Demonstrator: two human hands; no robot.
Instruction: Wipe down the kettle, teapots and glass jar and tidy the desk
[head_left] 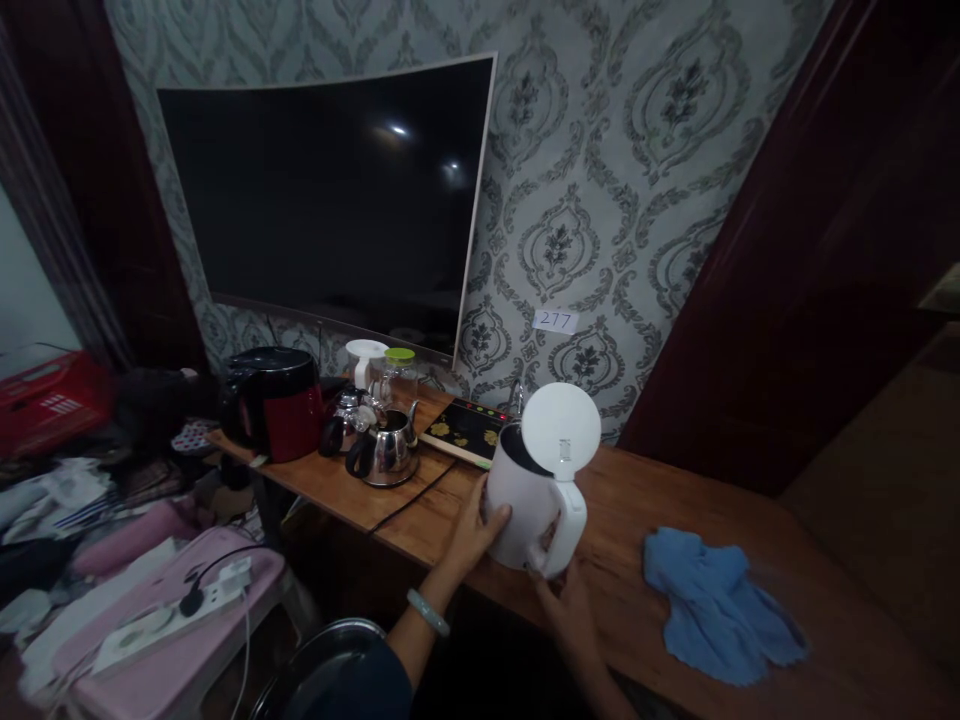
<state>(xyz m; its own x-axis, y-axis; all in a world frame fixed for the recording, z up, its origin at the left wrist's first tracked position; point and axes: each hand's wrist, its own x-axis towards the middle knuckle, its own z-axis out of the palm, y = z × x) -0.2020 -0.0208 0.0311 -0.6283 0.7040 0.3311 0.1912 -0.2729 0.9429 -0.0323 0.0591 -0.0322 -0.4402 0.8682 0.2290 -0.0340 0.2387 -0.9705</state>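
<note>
A white electric kettle [517, 510] is at the front edge of the wooden table, its round lid [561, 428] swung up and its handle turned toward me on the right. My left hand [478, 525] is wrapped against the left side of the kettle's body, thumb across the front. Low on the right, my right hand [564, 600] touches the kettle by the bottom of the handle; part of its fingers is hidden behind the kettle. Behind it lies a black induction cooker [465, 428] with gold flowers and a lit red light.
Steel teapots [386, 450], a glass jar with a green lid [400, 380] and a red-and-black kettle [289, 405] stand left on the table [420, 525]. A blue cloth [712, 605] lies right. A power strip [176, 620] rests on a pink stool [247, 570]. A television [322, 200] hangs behind.
</note>
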